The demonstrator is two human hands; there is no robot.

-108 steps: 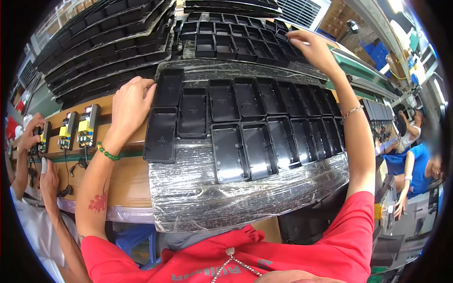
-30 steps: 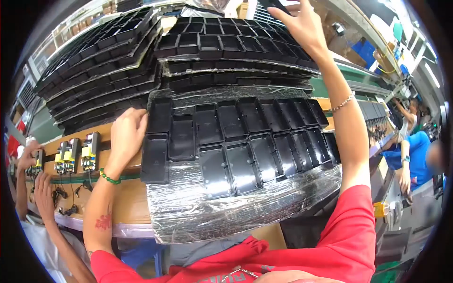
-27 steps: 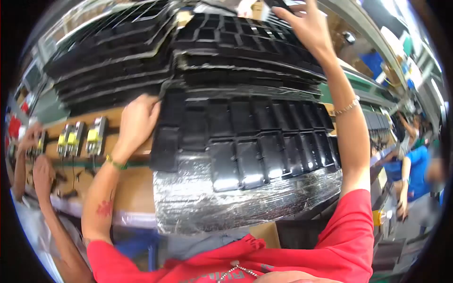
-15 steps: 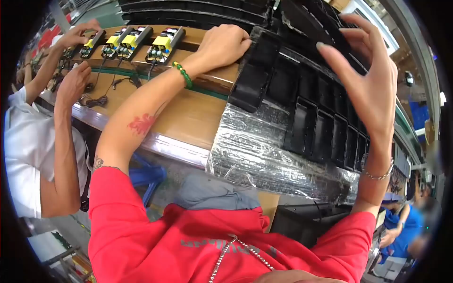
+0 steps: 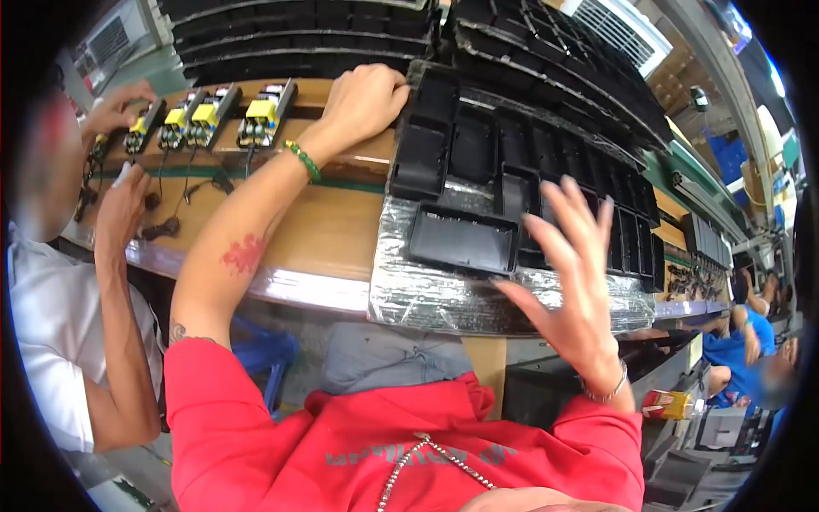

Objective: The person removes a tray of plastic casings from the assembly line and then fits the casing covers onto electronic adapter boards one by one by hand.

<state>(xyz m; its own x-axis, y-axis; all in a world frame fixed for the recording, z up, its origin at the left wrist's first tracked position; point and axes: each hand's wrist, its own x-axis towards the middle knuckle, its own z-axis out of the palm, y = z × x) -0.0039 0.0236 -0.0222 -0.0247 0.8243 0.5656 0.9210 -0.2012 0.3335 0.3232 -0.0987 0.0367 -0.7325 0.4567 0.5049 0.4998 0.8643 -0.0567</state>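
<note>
Black plastic trays lie in rows on a film-wrapped board in front of me. One tray lies sideways near the board's front left part. My right hand hovers over the board just right of that tray, fingers spread and holding nothing. My left hand rests at the board's back left edge beside the trays, its fingers curled together; what they hold, if anything, is hidden. Left of it, circuit boards with yellow parts stand in dark housings on the bench.
Stacks of black trays rise behind the bench, with another stack at the back right. A co-worker in white handles a unit at the left. A blue stool stands below; people in blue sit far right.
My right hand has come down and back from the rear stack to the front of the board. A tray now lies sideways there. The view has turned left; my left hand stays at the board's edge.
</note>
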